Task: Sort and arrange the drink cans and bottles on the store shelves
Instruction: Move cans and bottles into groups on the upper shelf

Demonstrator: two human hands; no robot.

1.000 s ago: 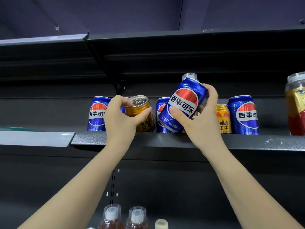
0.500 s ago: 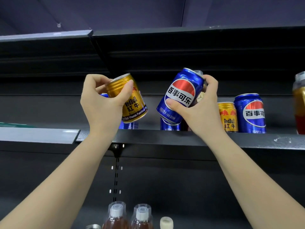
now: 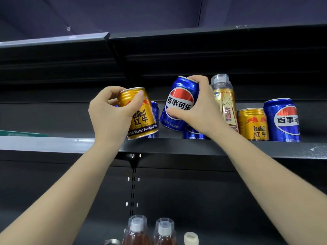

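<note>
My left hand (image 3: pixel 110 112) grips a gold Red Bull can (image 3: pixel 141 119) near its top, tilted, just above the dark shelf (image 3: pixel 177 146). My right hand (image 3: pixel 200 110) holds a blue Pepsi can (image 3: pixel 178 103), tilted and lifted over another Pepsi can (image 3: pixel 192 133) that stands on the shelf. A further blue can (image 3: pixel 154 114) shows behind the gold one. To the right stand a gold-labelled bottle (image 3: pixel 224 101), a second Red Bull can (image 3: pixel 253 124) and a Pepsi can (image 3: pixel 283 121).
An upper dark shelf (image 3: pixel 212 43) overhangs the cans closely. A grey shelf section (image 3: pixel 44 144) runs to the left. Below, bottle tops with white caps (image 3: pixel 136 225) (image 3: pixel 164 227) and a cream cap (image 3: pixel 191 238) rise from a lower shelf.
My left hand has carried the Red Bull can rightward and lower, toward the shelf edge. My right hand's Pepsi can has turned more upright; the gold-labelled bottle now shows behind it.
</note>
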